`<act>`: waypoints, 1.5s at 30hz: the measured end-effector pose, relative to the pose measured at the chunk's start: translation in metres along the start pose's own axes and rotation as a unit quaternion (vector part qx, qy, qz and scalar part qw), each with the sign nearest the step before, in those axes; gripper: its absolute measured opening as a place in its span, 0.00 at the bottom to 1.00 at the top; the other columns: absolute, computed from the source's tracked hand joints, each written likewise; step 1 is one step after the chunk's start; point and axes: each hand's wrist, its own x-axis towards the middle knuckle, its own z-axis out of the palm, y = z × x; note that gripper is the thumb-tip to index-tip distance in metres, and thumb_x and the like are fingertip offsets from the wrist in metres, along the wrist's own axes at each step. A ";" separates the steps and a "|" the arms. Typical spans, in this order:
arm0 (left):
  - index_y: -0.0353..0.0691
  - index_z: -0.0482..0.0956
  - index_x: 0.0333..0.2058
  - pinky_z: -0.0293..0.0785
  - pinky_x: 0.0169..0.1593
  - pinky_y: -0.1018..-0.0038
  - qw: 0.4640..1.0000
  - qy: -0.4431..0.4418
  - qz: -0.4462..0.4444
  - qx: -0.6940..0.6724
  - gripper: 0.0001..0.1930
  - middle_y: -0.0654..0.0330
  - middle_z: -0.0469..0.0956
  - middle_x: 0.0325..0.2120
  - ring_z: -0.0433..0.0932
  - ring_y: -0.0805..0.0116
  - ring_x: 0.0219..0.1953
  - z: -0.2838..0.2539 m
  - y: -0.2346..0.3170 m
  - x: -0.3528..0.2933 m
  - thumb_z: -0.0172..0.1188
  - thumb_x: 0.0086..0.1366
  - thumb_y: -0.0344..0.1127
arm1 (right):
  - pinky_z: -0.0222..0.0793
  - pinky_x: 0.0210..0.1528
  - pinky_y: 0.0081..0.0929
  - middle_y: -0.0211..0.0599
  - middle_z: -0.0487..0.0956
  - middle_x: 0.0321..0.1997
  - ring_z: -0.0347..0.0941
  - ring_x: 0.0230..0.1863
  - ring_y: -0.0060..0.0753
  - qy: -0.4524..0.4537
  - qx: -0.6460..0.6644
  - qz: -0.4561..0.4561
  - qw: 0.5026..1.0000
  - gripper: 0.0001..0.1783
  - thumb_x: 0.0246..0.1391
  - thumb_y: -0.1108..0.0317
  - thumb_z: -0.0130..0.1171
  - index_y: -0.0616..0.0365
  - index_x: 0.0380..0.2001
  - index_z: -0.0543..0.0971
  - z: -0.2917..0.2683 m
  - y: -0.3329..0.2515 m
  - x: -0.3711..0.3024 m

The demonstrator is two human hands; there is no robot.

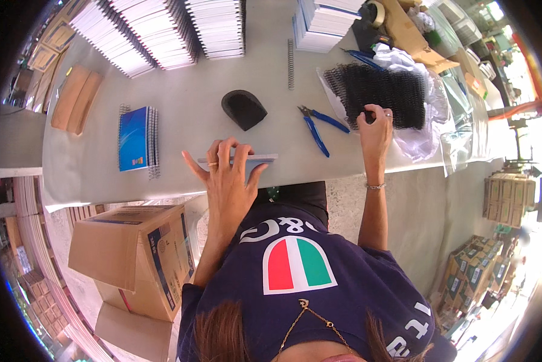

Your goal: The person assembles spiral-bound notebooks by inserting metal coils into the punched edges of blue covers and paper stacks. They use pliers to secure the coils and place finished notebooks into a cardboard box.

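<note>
At the table's near edge my left hand grips a thin notebook block seen edge-on, fingers over its far side and thumb on the near side. My right hand reaches to the front of a pile of black spiral binding coils; its fingers are curled in a pinch on a coil there, partly hidden by the fingers. Blue-handled pliers lie open between my hands. Beyond my left hand is a black rounded pad. A blue-covered spiral notebook lies to the left.
Tall stacks of spiral-bound notebooks and a stack of paper blocks stand at the back. A single coil lies near them. Brown cardboard is at far left. An open carton stands below the table; crumpled plastic surrounds the coils.
</note>
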 end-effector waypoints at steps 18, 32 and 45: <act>0.49 0.73 0.30 0.40 0.63 0.30 0.989 0.117 -0.049 -0.078 0.25 0.59 0.59 0.53 0.56 0.52 0.62 0.030 0.008 0.001 0.73 0.49 0.61 | 0.70 0.44 0.16 0.29 0.79 0.40 0.73 0.39 0.17 -0.007 0.589 0.054 0.807 0.13 0.60 0.72 0.62 0.60 0.48 0.80 -0.047 -0.006 0.004; 0.47 0.75 0.32 0.51 0.58 0.43 0.993 0.100 -0.034 -0.047 0.20 0.59 0.65 0.47 0.61 0.52 0.56 0.026 0.012 0.006 0.75 0.46 0.48 | 0.71 0.39 0.30 0.40 0.80 0.33 0.77 0.32 0.35 -0.332 0.342 -0.171 0.862 0.10 0.57 0.71 0.61 0.63 0.41 0.78 -0.025 -0.097 -0.060; 0.49 0.77 0.33 0.49 0.57 0.36 0.994 0.080 -0.044 -0.066 0.21 0.64 0.67 0.46 0.63 0.55 0.54 0.028 0.008 0.008 0.75 0.45 0.51 | 0.67 0.47 0.31 0.35 0.80 0.38 0.75 0.40 0.37 -0.275 0.313 -0.229 0.880 0.10 0.50 0.75 0.66 0.57 0.38 0.80 -0.021 -0.097 -0.067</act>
